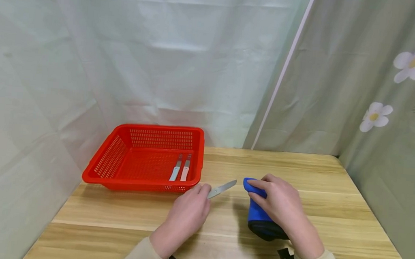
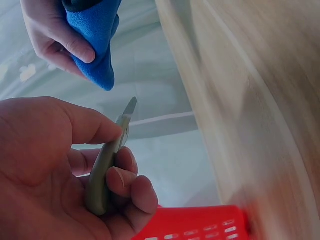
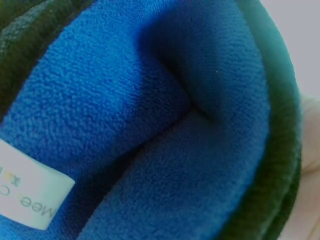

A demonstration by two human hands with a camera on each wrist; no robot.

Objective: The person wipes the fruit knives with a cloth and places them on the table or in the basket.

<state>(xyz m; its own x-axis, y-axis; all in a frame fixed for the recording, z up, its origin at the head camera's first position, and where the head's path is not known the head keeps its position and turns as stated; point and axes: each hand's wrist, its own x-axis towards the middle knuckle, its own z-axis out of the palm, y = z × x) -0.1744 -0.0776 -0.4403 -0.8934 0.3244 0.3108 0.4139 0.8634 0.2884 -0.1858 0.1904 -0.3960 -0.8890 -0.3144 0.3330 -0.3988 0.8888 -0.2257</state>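
Note:
My left hand [image 1: 191,209] grips a small knife by its grey-green handle [image 2: 102,172], fingers curled round it. The knife's blade [image 1: 227,185] points right and away, toward a blue cloth [image 1: 257,208] with a black edge. That folded cloth is pinched between the thumb and fingers of my right hand [image 1: 279,196], its end a short gap from the blade tip. Blue fleecy folds and a white label [image 3: 32,187] fill the right wrist view, where little of the hand shows.
A red plastic basket [image 1: 141,184] stands left of the hands on the wooden table [image 1: 321,175]. Inside it, at the right, lie a knife with a light blue handle [image 1: 174,173] and one with a pink handle [image 1: 185,173]. Curtains [image 1: 198,63] hang behind the table.

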